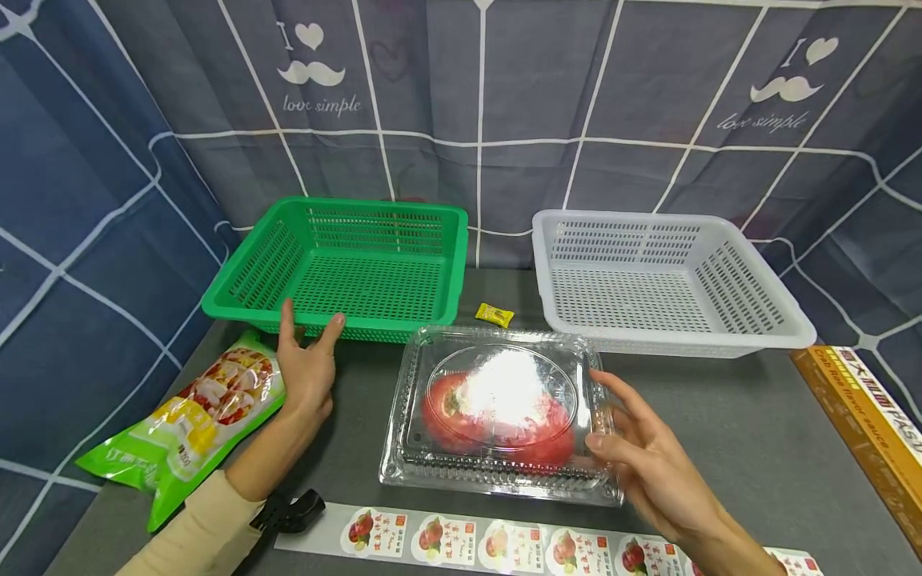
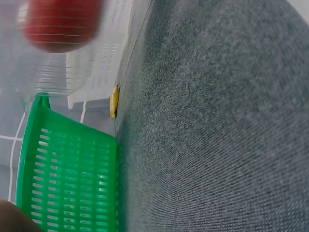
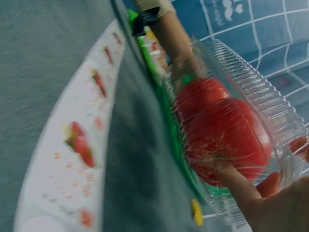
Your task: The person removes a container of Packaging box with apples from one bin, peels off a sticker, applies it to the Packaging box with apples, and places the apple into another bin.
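A clear plastic clamshell box [image 1: 497, 412] lies shut in the middle of the grey table, with red tomatoes [image 1: 461, 416] inside. My right hand [image 1: 634, 448] touches its right side with loosely spread fingers; in the right wrist view a fingertip [image 3: 236, 186] presses the box [image 3: 260, 96] beside the tomatoes [image 3: 227, 130]. My left hand [image 1: 306, 360] rests flat on the table, its fingers straight and its fingertips at the front rim of the green basket [image 1: 238, 304]. It holds nothing. The left wrist view shows the green basket [image 2: 67, 179] and a tomato [image 2: 60, 24] in the box.
An empty white basket [image 1: 785, 320] stands at the back right. A small yellow candy [image 1: 494, 314] lies between the baskets. A green snack bag [image 1: 187, 416] lies at the left, a strip of tomato stickers [image 1: 461, 540] along the front edge, an orange box [image 1: 864, 424] at the right.
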The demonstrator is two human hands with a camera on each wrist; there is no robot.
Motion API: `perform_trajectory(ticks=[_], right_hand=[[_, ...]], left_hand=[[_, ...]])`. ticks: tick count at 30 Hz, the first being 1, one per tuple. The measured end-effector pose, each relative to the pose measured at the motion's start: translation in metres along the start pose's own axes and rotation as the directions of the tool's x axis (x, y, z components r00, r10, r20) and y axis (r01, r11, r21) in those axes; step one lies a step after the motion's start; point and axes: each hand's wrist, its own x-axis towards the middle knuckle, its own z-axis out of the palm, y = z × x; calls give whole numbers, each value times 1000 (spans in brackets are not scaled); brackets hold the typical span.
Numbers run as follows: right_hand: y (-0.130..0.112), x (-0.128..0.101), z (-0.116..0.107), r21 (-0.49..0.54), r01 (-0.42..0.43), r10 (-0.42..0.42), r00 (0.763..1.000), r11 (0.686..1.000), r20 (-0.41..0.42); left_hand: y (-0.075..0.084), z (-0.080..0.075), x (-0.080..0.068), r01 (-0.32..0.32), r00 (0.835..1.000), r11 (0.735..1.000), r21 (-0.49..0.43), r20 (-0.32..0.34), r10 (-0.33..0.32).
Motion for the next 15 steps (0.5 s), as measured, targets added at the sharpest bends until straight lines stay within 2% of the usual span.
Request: perform_trajectory(ticks=[9,15], right_hand=[[12,0,-7,26,12,-13,1000,1000,25],[14,-8,-14,-40,-6,8,999,999,38]], left_hand=[[2,-1,0,20,1000,1000,-1,14,-20],[0,-2,0,6,1000,1000,2,18,-6]])
